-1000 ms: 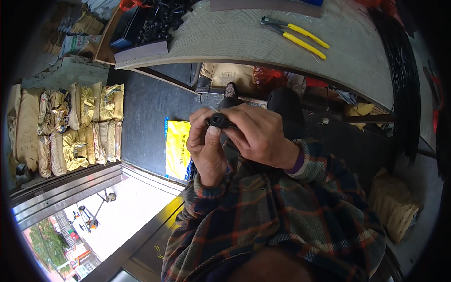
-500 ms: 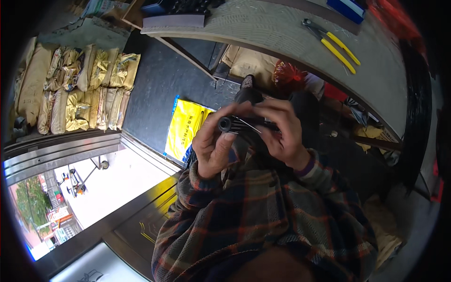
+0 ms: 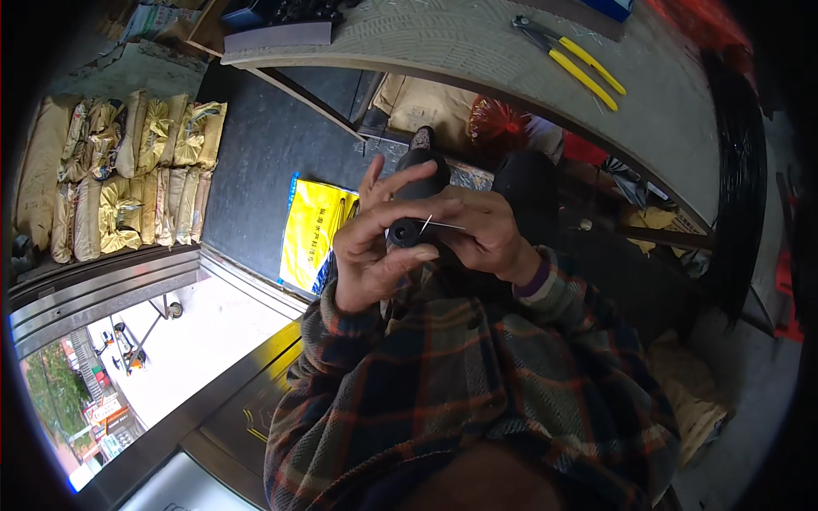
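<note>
In front of my chest I hold a black round-ended piece (image 3: 403,232) with a hole in its end face. My left hand (image 3: 368,251) closes on it between thumb and index finger, while its other fingers stick up. A thin silvery wire or needle (image 3: 446,225) crosses by the piece's end, its far tip near my right fingers. My right hand (image 3: 494,237) is closed at the right side of the black piece, gripping it there. The rest of the piece is hidden behind my fingers.
Beyond my hands stands a grey workbench (image 3: 443,34) with yellow-handled pliers (image 3: 588,77) on top. A yellow bag (image 3: 315,238) lies on the dark floor to the left. Further left are stacked brown sacks (image 3: 119,213). Black strands (image 3: 733,187) hang at the right.
My left fingers have lifted and spread away from the black piece. The right hand has come closer to its end. The whole view has shifted slightly.
</note>
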### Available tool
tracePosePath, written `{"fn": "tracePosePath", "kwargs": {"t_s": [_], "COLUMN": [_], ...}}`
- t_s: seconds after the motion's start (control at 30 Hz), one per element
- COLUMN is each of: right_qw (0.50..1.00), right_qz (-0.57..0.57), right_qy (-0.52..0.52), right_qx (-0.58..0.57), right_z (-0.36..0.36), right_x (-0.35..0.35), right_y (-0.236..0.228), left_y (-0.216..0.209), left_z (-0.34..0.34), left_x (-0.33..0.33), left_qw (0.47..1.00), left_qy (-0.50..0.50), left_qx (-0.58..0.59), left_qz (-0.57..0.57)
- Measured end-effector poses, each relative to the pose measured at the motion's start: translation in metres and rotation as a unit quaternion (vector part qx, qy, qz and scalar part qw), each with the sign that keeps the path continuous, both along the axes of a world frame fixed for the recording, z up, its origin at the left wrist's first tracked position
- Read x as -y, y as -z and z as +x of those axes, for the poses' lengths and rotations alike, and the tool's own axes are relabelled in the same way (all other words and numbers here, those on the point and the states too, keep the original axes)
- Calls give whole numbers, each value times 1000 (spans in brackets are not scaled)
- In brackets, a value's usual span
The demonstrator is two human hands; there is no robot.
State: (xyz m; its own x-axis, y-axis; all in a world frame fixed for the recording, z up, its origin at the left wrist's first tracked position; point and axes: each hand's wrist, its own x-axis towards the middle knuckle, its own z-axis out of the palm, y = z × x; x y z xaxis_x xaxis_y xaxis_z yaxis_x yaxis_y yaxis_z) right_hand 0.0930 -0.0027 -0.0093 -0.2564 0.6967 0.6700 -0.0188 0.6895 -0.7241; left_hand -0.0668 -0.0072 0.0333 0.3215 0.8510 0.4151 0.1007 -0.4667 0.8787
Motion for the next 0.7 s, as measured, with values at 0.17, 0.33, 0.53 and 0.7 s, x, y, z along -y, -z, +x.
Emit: {"fn": "tracePosePath", "kwargs": {"t_s": [0.17, 0.33, 0.53, 0.7], "right_qw": [998, 963, 751, 768], "right_qz": [-51, -60, 68, 32], "right_qy": [-38, 127, 443, 419], "right_qx": [3, 232, 484, 483], "right_z": [12, 85, 136, 146], "right_x": [-4, -54, -109, -120], "right_y": [-7, -24, -20, -19], "left_y": [4, 16, 17, 11], "left_z": [4, 12, 28, 23], "left_x": [-10, -7, -9, -14], "left_qw": [996, 984, 960, 977], "left_qy": [86, 65, 33, 11], "left_qx": [32, 155, 221, 170], "left_qz": [5, -58, -169, -125]}}
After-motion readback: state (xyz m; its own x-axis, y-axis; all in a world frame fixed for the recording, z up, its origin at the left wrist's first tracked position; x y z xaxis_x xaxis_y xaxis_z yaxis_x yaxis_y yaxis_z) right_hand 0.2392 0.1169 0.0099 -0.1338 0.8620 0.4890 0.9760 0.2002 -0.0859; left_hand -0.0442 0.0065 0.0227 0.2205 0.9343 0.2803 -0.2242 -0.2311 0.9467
